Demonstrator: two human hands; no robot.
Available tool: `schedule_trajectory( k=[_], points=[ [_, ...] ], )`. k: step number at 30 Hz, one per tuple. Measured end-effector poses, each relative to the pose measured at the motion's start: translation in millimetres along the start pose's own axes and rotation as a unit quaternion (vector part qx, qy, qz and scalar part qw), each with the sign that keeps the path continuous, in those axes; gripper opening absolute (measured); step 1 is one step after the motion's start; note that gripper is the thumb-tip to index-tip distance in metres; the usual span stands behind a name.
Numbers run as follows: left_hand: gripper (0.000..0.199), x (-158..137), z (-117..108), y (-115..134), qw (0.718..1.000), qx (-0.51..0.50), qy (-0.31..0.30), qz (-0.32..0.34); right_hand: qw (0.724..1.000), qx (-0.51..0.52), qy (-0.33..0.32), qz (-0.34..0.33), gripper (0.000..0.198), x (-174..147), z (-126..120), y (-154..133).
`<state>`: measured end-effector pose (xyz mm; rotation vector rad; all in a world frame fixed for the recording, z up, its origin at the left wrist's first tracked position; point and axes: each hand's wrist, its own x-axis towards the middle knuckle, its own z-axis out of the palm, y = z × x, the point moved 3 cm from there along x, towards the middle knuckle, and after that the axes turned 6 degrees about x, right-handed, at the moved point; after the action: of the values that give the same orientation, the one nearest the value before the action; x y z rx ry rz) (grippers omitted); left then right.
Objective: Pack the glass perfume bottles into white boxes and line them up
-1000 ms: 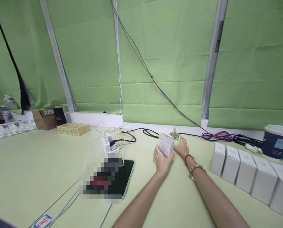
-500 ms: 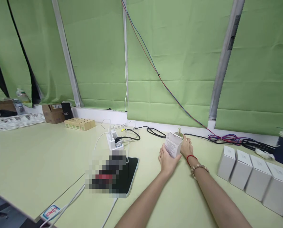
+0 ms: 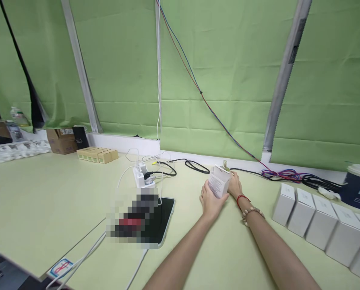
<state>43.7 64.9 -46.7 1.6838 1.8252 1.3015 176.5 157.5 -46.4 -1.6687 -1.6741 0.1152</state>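
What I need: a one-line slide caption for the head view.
Left hand holds an open white box, right hand beside a partly hidden bottle.

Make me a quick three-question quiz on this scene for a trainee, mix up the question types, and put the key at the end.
1. Multiple choice: What is the left hand doing with the white carton? A) lying flat, well apart from it; B) gripping it; C) pressing it against the wall.
2. True or false: The beaded bracelet is worn on the left wrist.
3. Fill in the color: A row of ____ boxes stands to the right of the right forearm.

Key:
1. B.
2. False; the beaded bracelet is on the right wrist.
3. White.
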Motion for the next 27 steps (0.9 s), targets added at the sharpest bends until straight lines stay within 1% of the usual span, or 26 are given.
schedule_trajectory(
  k=[4,7,11,13,18,22,24,27],
  points=[
    [0.083,0,-1,1,1.0,0.004,0.005,0.002,1.0,-0.008,0.014,-0.024,0.041,-1,0,-1],
    [0.083,0,-1,2,1.0,0.005,0.003,0.002,0.999,0.012,0.019,-0.036,0.042,-2,-3,-3],
    [0.083,0,-2,4,1.0,0.009,-0.004,0.003,0.997,0.033,0.048,-0.046,0.035,-4,-8,-4],
    [0.082,-1,-3,5,1.0,0.011,-0.002,0.006,0.997,0.032,0.053,-0.056,0.032,-3,-7,-3],
    [0.082,-1,-2,5,0.999,0.029,-0.006,0.014,0.997,0.005,0.023,-0.071,0.034,-1,-2,-2],
    [0.081,-1,-1,4,0.999,0.034,-0.002,0.022,0.995,-0.01,-0.04,-0.09,0.037,-3,-2,-6],
    [0.082,0,0,3,0.999,0.036,-0.002,0.022,0.995,-0.008,-0.062,-0.082,0.037,-5,-4,-9],
    [0.082,-1,0,4,0.999,0.041,-0.006,0.022,0.996,-0.016,-0.068,-0.057,0.037,-7,-7,-10]
  ],
)
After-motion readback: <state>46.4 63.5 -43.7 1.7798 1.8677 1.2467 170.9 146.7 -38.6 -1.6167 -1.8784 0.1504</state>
